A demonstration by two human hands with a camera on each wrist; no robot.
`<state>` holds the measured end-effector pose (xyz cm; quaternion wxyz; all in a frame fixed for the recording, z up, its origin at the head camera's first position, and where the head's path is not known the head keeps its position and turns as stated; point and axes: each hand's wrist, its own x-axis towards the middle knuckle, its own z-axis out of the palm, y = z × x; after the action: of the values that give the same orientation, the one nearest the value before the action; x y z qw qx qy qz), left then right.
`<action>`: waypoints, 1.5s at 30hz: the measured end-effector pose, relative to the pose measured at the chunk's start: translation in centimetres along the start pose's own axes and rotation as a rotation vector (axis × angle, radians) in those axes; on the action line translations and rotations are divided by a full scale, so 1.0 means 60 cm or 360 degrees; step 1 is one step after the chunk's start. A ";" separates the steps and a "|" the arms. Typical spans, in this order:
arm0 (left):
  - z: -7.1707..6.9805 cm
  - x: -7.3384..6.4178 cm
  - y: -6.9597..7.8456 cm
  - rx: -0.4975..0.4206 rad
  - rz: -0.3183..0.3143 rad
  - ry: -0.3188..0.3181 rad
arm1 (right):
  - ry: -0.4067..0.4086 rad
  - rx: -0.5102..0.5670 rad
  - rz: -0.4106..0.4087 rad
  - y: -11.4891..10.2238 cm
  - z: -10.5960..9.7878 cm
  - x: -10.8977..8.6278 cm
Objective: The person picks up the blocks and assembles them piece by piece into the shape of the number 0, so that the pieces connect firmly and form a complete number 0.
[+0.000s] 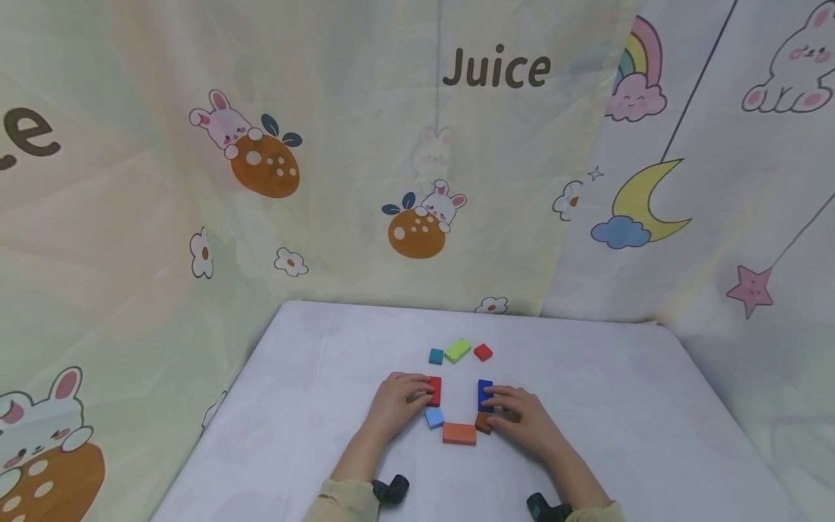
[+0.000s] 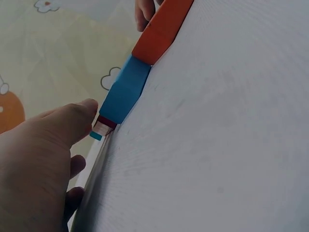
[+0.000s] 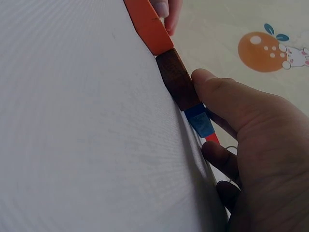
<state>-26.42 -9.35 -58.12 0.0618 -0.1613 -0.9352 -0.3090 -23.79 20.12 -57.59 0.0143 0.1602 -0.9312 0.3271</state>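
In the head view my left hand (image 1: 401, 399) rests its fingertips on the left edge of an upright-running red block (image 1: 435, 391), thumb and fingers apart. Across from it, my right hand (image 1: 525, 417) touches a dark blue block (image 1: 483, 395) with its fingers, while its thumb lies at the small brown block (image 1: 483, 423). A light blue block (image 1: 434, 417) sits just below the red one. Between the two lower small blocks lies an orange block (image 1: 459, 434). In the right wrist view the thumb is right beside the brown block (image 3: 177, 81).
Behind the hands lie a teal block (image 1: 436, 356), a lime green block (image 1: 458, 351) and a small red block (image 1: 483, 352). All rest on a white-covered table (image 1: 652, 420), with printed curtains (image 1: 352, 145) at its back and sides. Dark wrist devices (image 1: 391, 490) sit by the sleeves.
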 end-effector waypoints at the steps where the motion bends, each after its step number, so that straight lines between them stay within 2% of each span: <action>1: 0.000 -0.001 0.000 -0.0003 -0.0001 0.0003 | -0.0004 0.0004 0.0006 0.000 0.001 0.000; 5: -0.001 -0.006 0.000 -0.0020 0.0016 -0.0010 | -0.0020 0.0011 0.0036 -0.001 0.002 -0.001; 12: -0.005 -0.015 0.002 0.0058 0.0144 -0.0052 | -0.0009 -0.0002 0.0024 0.000 0.003 0.003; 21: -0.004 -0.017 0.001 0.0130 0.0179 -0.0051 | 0.0010 -0.0012 0.0026 -0.001 0.006 0.004; 25: 0.000 -0.017 -0.001 0.0130 0.0174 -0.0055 | 0.0037 0.0088 0.0133 0.000 0.004 0.006; 28: 0.006 -0.015 -0.004 0.0125 0.0197 -0.0052 | 0.0120 0.0182 0.0259 0.007 -0.003 0.009; 30: 0.009 -0.013 -0.004 0.0134 0.0210 -0.0051 | 0.0165 0.0204 0.0331 0.016 -0.010 0.014; 34: 0.008 -0.009 -0.003 0.0156 0.0230 -0.0051 | 0.0204 0.0158 0.0341 0.039 -0.024 0.029; 38: 0.006 -0.010 -0.002 0.0164 0.0229 -0.0057 | 0.0186 0.0153 0.0316 0.051 -0.030 0.051; 45: 0.004 -0.012 -0.006 0.0165 0.0188 -0.0069 | 0.0076 0.0215 0.0346 0.051 -0.037 0.100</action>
<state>-25.89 -9.67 -58.67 0.0680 -0.2194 -0.9400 -0.2524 -30.61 21.99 -56.87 -0.0099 0.0510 -0.9183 0.3926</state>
